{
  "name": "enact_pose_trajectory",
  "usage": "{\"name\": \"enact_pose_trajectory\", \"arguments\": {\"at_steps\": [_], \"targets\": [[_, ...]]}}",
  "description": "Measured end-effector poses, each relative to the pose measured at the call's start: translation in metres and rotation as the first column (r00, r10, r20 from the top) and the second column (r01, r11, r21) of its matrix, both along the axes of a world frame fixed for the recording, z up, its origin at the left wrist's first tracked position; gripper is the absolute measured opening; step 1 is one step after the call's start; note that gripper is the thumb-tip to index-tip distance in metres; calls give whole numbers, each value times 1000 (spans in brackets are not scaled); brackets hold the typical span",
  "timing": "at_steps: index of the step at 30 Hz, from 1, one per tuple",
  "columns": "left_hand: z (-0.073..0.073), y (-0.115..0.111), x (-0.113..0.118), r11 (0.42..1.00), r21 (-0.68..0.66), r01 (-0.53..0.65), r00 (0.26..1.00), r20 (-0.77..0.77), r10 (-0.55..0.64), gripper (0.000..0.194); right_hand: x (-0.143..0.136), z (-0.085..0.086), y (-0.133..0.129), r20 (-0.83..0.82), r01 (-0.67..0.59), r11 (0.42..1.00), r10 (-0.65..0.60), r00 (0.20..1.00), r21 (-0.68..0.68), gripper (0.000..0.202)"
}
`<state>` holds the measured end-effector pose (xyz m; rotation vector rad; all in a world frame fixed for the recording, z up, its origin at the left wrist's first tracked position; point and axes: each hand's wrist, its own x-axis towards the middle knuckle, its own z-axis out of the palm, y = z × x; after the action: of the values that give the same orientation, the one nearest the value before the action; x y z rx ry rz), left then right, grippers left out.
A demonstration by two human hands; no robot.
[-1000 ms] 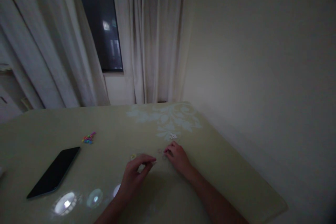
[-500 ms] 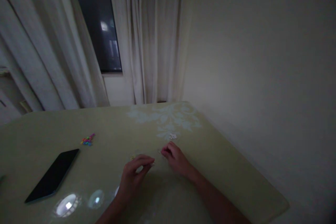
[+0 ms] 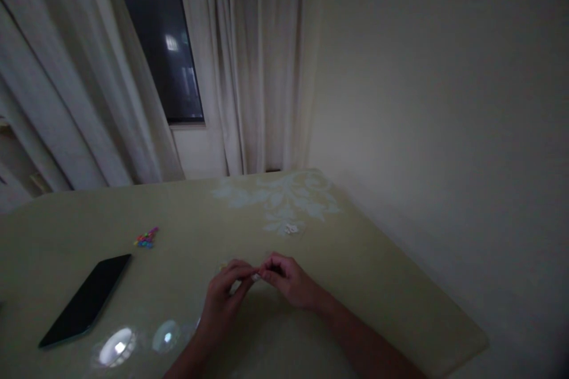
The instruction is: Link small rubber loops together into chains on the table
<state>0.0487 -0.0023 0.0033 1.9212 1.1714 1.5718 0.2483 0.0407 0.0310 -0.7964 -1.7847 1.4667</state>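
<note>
My left hand pinches a tiny whitish piece between thumb and fingers, low over the table. Its exact kind is too small to make out. Against that piece press the fingertips of my right hand, also closed in a pinch, so the two hands meet. Whether the right fingers hold something of their own is hidden. Just behind my left hand a bit of yellow shows on the table, mostly covered by the fingers. Beyond my right hand lies a small group of white pieces.
A heap of small multicoloured pieces lies to the left. Nearer me is a dark flat tablet-like device. Bright light reflections show on the glossy table cover. A wall runs along the right side, with curtains behind.
My right hand has moved left and slightly toward me, and its fingertips now meet those of my left hand at the small whitish piece. The left hand has hardly moved.
</note>
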Motion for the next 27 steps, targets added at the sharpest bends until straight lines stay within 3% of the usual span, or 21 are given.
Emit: {"name": "enact_pose_trajectory", "arguments": {"at_steps": [5,8,12,18,24,27], "targets": [[13,6,-19,994,28,-103,992,-67,104,15,3,-7,14,-12,158,987,-158,987,6,37],[19,12,-42,987,82,-137,962,-227,152,22,9,-12,26,-31,279,960,-279,960,10,35],[19,14,-62,993,46,-112,876,-466,120,28,18,-16,37,-16,361,929,-361,933,81,29],[15,10,-63,995,-13,-101,725,-686,64,35,24,-20,39,136,339,844,-426,894,416,11],[10,9,-65,996,87,-9,596,-800,76,38,25,-21,39,177,313,844,-421,889,437,8],[9,9,-58,997,75,3,548,-834,61,36,25,-21,39,209,302,842,-426,880,447,8]]}}
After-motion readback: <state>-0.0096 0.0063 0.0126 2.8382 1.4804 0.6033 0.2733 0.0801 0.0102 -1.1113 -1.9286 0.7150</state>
